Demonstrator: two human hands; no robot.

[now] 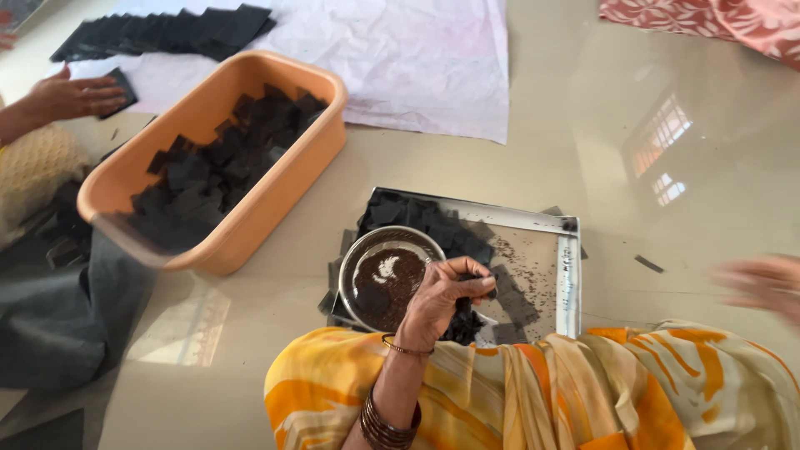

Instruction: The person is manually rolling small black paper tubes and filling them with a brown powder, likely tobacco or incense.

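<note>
My left hand [442, 300], with bangles on the wrist, hovers over a steel tray [568, 275]. Its fingers are pinched on a small black square [467, 321]. Just left of the hand stands a round steel bowl [357, 260] holding dark brown granules. Several black squares [425, 218] lie heaped on the tray, and dark grains are scattered over its bare part. My right hand [765, 285] is a blur at the right edge, above the floor and away from the tray. Whether it holds anything cannot be made out.
An orange plastic tub [275, 179] full of black squares stands to the upper left. Beyond it lie a white sheet [417, 58] and a row of black squares [167, 33]. Another person's hand [71, 96] rests on a black piece. Dark cloth [58, 317] lies at left.
</note>
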